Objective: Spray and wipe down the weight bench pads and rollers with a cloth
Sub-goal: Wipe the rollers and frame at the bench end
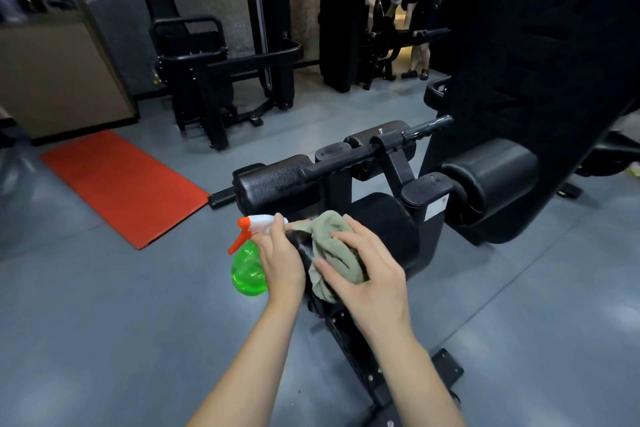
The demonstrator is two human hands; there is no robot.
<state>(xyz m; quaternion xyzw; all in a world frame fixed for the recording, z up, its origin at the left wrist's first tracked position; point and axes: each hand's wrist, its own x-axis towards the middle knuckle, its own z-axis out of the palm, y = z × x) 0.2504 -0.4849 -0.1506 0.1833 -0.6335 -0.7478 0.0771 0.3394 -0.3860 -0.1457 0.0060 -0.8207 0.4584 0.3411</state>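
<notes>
My left grip [282,260] is curled round the neck of the bottle [247,274], whose green body hangs below it over the floor [138,322]. The nozzle points out to that grip's left, away from the work. My right grip [370,274] lies just beside it with fingers spread and nearly straight. It presses the cloth [332,239] onto the near end of the pad [384,229] and pinches nothing that I can see. The cloth is bunched under those fingers, with a fold drooping off the pad's edge below the palm. That is my first worry: it is only pressed, not held, so a quick stroke could slide it off the rounded edge to the floor. A pale sheen shows on the pad between the two grips (spray, I would guess), and a slick surface makes that slip likelier. A squeeze of the trigger now would wet the floor rather than the pad. The roller [277,182] sits beyond the left grip, and reaching for it with the bottle in hand risks knocking the frame.
</notes>
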